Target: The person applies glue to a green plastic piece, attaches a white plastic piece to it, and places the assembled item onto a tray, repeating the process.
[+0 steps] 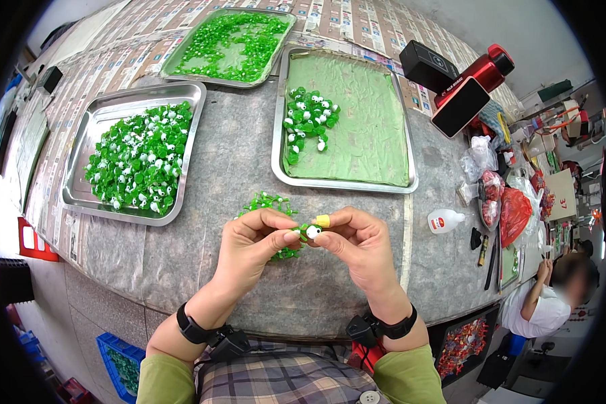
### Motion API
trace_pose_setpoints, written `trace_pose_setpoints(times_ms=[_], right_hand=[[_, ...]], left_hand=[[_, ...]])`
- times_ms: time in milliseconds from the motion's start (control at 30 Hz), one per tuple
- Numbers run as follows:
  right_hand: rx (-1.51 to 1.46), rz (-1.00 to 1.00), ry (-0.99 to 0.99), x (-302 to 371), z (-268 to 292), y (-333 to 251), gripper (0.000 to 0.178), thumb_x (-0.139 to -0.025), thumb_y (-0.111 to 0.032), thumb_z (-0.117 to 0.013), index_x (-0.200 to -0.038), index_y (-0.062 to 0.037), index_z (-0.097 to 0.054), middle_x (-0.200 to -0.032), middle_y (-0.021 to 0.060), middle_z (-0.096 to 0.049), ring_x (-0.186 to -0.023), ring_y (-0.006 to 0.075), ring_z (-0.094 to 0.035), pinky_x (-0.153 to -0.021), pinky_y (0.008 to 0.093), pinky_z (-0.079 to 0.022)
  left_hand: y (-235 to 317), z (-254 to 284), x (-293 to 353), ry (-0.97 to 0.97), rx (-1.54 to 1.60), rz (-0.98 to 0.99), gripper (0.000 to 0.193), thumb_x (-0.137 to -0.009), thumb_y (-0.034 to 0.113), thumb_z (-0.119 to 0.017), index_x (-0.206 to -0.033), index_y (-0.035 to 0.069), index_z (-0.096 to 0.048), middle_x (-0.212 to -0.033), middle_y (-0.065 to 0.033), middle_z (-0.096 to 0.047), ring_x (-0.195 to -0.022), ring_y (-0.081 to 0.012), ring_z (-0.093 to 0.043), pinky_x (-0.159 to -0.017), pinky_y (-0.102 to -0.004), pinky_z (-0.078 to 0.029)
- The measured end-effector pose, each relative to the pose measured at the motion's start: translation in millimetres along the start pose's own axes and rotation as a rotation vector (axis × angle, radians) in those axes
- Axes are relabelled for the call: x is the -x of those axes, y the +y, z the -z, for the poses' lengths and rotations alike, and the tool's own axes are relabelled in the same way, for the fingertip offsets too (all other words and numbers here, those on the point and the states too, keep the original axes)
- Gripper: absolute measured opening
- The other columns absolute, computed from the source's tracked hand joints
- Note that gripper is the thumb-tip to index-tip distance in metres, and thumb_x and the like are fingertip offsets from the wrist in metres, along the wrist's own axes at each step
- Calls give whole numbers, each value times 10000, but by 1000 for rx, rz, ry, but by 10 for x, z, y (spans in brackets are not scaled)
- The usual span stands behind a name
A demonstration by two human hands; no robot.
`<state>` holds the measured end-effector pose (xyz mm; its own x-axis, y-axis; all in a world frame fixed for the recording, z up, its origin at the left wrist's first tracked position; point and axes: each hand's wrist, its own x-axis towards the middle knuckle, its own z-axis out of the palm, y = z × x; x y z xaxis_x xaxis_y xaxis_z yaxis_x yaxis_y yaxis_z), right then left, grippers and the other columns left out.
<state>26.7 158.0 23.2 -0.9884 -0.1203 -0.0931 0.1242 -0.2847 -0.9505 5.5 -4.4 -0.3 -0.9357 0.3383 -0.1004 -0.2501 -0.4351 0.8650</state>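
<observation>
Grey stone table, far half covered with printed paper sheets. My left hand and right hand meet over the near edge, fingertips pinched together on 1 small green piece with a white eye. Both hands mostly closed, thumb and forefinger tips clamped on the piece, other fingers curled in. Yellow finger cot on my right forefinger tip, just above the piece. Black wristbands on both wrists.

Small loose pile of green pieces on the table right behind my left hand, partly hidden by it.

3 metal trays beyond. Left tray near the left edge, filled with green pieces with white eyes. Far tray toward the far edge, holds plain green pieces. Right tray just past my hands, lined with a green cloth, small heap of eyed green pieces at its left side.

White glue bottle lying on the table right of my right hand, apart from it. Red and black device at the far right corner. Plastic bags, 1 red, along the right edge. Another person in a white shirt sits past the right edge, low in view.
</observation>
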Motion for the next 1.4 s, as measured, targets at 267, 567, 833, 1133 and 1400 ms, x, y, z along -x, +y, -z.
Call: trace_pose_setpoints(times_ms=[267, 567, 833, 1133, 1400], right_hand=[[-26, -8, 4, 5, -9, -13, 153, -736, -15, -587, -879, 13, -541, -828, 52, -586, -757, 70, -548, -662, 178, -441], [111, -32, -16, 38, 6, -4, 159, -744, -9, -575, -896, 16, -536, -832, 51, -582, -767, 65, -540, -678, 182, -438], [85, -121, -103, 5, 39, -88, 222, -764, -19, -549, -982, 26, -543, -882, 67, -583, -799, 81, -541, -687, 184, -439], [85, -156, -98, -34, 37, -11, 206, -759, -22, -549, -953, 49, -550, -857, 103, -590, -775, 145, -575, -714, 247, -470], [1125, 281, 1, -441, 36, -1, 122, -712, -106, -587, -816, -46, -565, -729, 75, -590, -610, 165, -576, -543, 270, -443]], left_hand=[[-3, 3, 0, 5, 47, 36, 81, -739, 37, -582, -802, -12, -565, -781, -66, -572, -663, -103, -542, -601, -207, -447], [62, -46, 15, 18, -443, -270, 99, -664, -64, -602, -738, -14, -559, -754, -78, -544, -663, -132, -537, -590, -221, -437], [122, -41, -4, -56, -874, -539, 161, -600, 14, -660, -726, 45, -564, -680, -72, -561, -621, -201, -550, -542, -277, -434], [99, -20, 7, -54, -931, -548, 158, -604, 2, -654, -726, 30, -558, -675, -86, -559, -619, -209, -551, -546, -279, -436], [579, 495, -68, 607, -811, -688, 237, -675, 8, -629, -893, 26, -540, -845, -32, -529, -709, -101, -491, -650, -213, -413]])
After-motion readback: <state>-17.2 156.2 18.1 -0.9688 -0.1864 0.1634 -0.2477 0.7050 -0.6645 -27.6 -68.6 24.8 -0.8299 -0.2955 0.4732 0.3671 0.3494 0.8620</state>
